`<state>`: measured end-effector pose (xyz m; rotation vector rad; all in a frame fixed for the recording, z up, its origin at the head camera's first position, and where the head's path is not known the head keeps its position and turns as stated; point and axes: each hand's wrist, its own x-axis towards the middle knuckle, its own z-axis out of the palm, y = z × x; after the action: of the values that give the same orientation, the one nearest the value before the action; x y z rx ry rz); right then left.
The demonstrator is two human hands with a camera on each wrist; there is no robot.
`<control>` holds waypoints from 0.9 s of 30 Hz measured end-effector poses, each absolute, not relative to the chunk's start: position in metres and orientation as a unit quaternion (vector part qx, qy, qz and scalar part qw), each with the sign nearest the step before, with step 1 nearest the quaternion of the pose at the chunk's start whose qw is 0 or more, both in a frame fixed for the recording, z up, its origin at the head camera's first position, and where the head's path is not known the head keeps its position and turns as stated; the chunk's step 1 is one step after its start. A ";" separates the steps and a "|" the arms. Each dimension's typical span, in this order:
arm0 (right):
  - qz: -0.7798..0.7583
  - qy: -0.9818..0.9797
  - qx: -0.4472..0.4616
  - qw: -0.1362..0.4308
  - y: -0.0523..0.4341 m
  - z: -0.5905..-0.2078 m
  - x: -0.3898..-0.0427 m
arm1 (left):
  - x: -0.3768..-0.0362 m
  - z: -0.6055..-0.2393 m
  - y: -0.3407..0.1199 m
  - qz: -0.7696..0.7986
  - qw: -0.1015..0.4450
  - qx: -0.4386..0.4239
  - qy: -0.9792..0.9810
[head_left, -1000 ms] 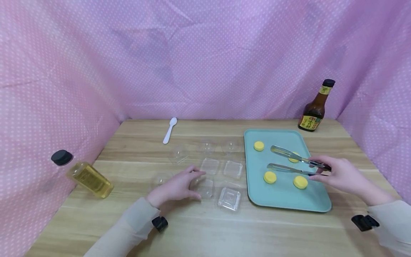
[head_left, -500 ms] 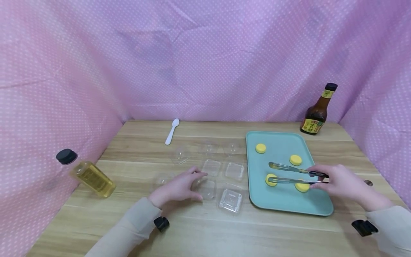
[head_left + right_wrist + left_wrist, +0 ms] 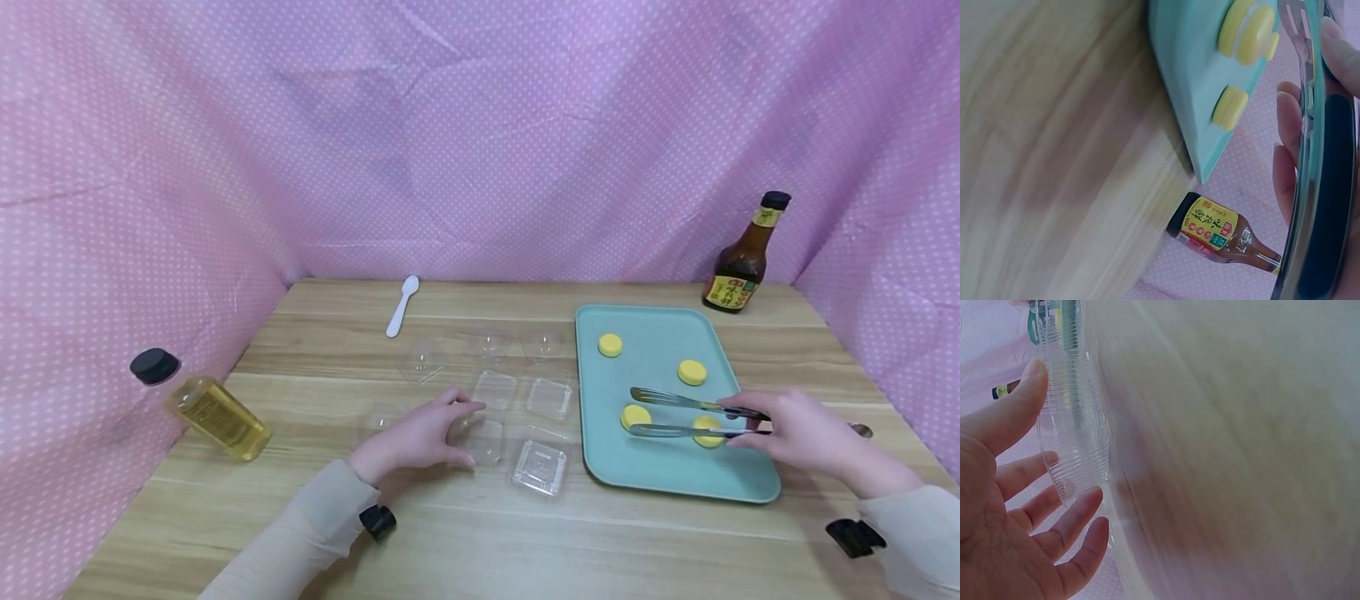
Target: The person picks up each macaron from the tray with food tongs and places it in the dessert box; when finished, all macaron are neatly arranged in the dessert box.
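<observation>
Head view: right hand [image 3: 806, 433] grips the metal tongs [image 3: 686, 417], tips straddling a small round yellow cake [image 3: 636, 417] at the teal tray's [image 3: 660, 475] six o'clock — likely soft, crumbly, best squeezed lightly at its sides — while the left hand [image 3: 412, 433], fingers relaxed, touches a clear plastic cup [image 3: 483, 442].

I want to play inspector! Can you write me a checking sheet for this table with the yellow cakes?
Surface: light wooden table, bare at the front.
Job's things: four round yellow cakes, one between the metal tongs' tips, on a flat teal plastic tray; clear plastic square boxes beside it.
Clutter: white plastic spoon, brown glass sauce bottle, tilted yellow oil bottle.
Hands: right hand grips the tongs; left hand rests its fingers on one clear box.
Cables: nothing seen.
Surroundings: pink dotted cloth on three sides.
</observation>
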<state>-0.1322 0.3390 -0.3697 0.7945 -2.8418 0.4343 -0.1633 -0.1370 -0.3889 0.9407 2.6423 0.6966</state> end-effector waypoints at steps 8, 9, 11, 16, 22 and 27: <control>0.135 -0.950 0.269 0.084 0.341 -0.374 -0.132 | -0.162 -0.387 -0.137 0.242 0.130 0.315 0.908; 0.136 -0.949 0.270 0.086 0.341 -0.374 -0.132 | -0.162 -0.387 -0.137 0.242 0.131 0.314 0.909; 0.135 -0.947 0.276 0.096 0.342 -0.375 -0.132 | -0.163 -0.388 -0.136 0.241 0.132 0.313 0.909; 0.123 -0.945 0.282 0.113 0.343 -0.375 -0.129 | -0.164 -0.387 -0.135 0.237 0.132 0.318 0.908; 0.122 -0.955 0.254 0.091 0.341 -0.373 -0.127 | -0.164 -0.387 -0.135 0.241 0.132 0.320 0.907; 0.131 -0.956 0.247 0.092 0.340 -0.374 -0.127 | -0.165 -0.386 -0.136 0.241 0.133 0.319 0.907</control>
<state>-0.1272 0.3396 -0.3738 0.7340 -2.8386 0.3881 -0.1646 -0.1363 -0.3862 0.9262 2.6294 0.6999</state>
